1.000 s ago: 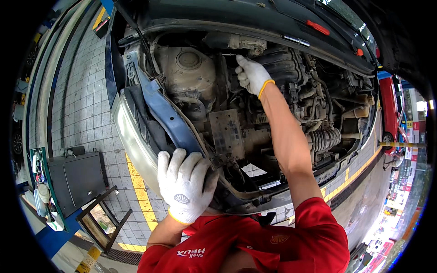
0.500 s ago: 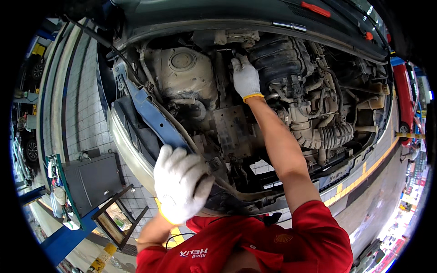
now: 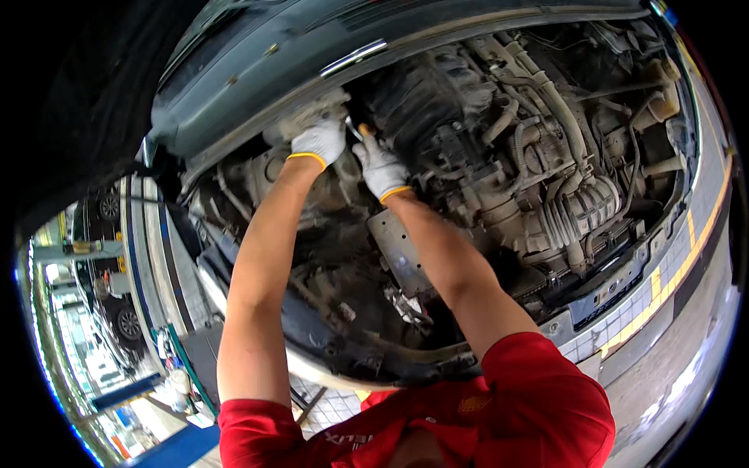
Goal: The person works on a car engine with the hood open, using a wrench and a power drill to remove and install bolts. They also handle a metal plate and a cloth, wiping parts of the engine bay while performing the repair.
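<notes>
Tiled floor (image 3: 581, 343) with a yellow line (image 3: 622, 333) runs beyond the car's front edge as we lean over the engine bay (image 3: 437, 373). Our white-gloved left hand (image 3: 321, 143) reaches in beside a dusty, pale unit (image 3: 300, 117); its fingers are mostly hidden, so we cannot tell how far it is open or what it holds. Our white-gloved right hand (image 3: 381, 165) is just beside it, fingers partly bent, one tip brownish; we cannot tell whether it grips the slim, shiny metal piece (image 3: 353, 128) between both hands. Near us are a dark ribbed cover (image 3: 417, 97) and a chrome bar (image 3: 353, 58).
</notes>
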Available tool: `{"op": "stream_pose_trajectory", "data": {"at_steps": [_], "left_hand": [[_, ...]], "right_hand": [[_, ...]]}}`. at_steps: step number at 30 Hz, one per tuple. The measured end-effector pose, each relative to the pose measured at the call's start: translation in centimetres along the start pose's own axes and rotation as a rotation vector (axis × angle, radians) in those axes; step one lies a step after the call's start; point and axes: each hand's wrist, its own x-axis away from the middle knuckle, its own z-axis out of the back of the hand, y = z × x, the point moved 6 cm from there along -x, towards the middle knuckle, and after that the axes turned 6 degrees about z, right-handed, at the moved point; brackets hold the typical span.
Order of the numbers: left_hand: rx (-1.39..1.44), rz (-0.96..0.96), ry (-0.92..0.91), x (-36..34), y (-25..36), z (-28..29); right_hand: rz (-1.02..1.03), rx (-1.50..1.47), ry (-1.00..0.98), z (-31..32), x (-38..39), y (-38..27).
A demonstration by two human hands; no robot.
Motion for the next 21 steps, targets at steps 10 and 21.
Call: {"op": "stream_pose_trajectory", "data": {"at_steps": [10, 21], "left_hand": [[-0.159, -0.07, -0.137, -2.8, -1.4, -2.6], [-0.177, -0.198, 0.12, -4.1, -0.8, -1.4]], "right_hand": [[-0.385, -0.282, -0.365, 4.0, 0.6, -4.8], [-0.459, -0.244, -0.379, 2.2, 0.6, -1.4]]}}
